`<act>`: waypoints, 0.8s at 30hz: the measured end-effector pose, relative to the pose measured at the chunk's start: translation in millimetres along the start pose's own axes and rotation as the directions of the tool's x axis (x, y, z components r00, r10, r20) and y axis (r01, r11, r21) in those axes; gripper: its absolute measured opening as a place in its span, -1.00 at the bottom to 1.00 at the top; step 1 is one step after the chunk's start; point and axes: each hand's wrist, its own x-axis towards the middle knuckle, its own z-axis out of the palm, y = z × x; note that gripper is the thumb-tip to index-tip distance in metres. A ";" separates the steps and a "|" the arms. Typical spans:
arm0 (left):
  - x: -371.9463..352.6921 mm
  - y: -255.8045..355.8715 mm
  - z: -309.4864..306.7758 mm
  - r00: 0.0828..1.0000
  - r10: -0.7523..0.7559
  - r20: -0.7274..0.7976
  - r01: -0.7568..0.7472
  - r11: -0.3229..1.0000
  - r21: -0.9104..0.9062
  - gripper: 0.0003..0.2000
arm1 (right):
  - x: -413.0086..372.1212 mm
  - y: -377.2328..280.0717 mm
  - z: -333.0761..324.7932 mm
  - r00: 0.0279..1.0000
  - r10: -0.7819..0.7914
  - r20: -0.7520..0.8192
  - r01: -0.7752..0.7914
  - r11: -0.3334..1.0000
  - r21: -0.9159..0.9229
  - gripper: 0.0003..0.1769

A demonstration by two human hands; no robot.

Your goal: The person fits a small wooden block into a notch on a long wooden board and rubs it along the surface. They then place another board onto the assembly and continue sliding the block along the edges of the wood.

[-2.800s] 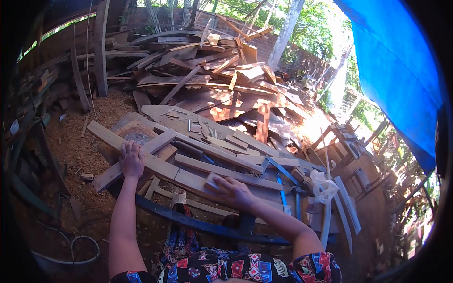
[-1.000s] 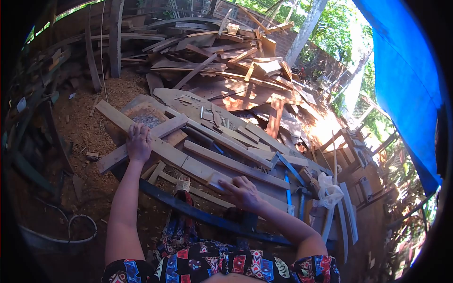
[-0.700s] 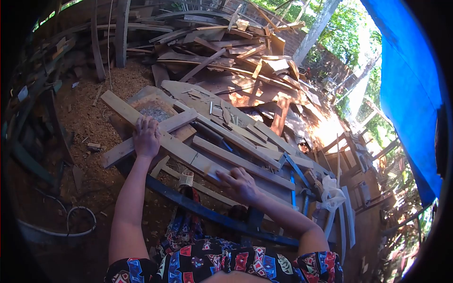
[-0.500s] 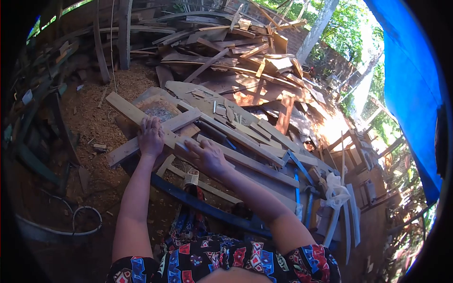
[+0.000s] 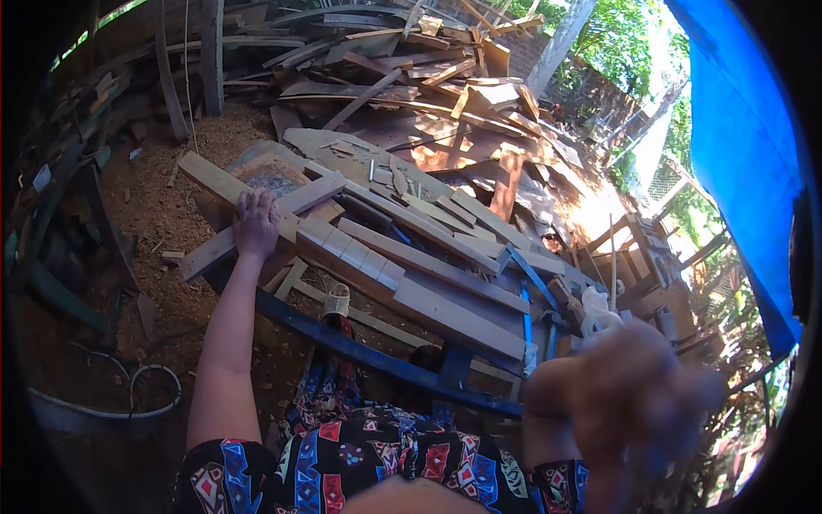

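Now lifts right hand (image 5: 638, 394) away from table (image 5: 306, 140) — cannot tell its grip — keeps board (image 5: 210, 179) clamped beneath left hand (image 5: 256, 224), near table's left end.

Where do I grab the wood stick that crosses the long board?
Probably pinch the crossing stick by its near-left end, coming from the left, thumb on top: that narrow end sticks out past the long board, while the left hand covers the crossing.

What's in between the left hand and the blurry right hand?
Between the left hand and right hand lie pale wood with crosswise lines and a plank, seen in the head view.
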 end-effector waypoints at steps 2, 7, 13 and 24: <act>0.3 -2.5 1.5 1.000 0.006 -0.018 -0.006 1.000 -0.009 -0.75 | -16.7 -53.5 4.6 0.747 -0.486 0.454 0.631 0.734 -0.253 -0.39; 0.6 -2.4 -0.6 1.000 0.013 -0.014 -0.013 1.000 -0.010 -0.75 | -23.0 -85.7 32.5 0.382 -0.521 0.764 0.905 0.380 -0.193 -0.10; 2.0 -4.3 2.6 1.000 0.011 -0.011 -0.011 1.000 -0.002 -0.75 | -24.0 -84.7 45.7 0.189 -0.765 0.616 0.979 0.198 -0.054 -0.55; 2.4 -2.9 -0.8 1.000 0.005 0.003 -0.005 1.000 -0.003 -0.73 | -20.6 -88.0 56.9 0.246 -0.715 0.654 0.954 0.298 -0.034 -0.59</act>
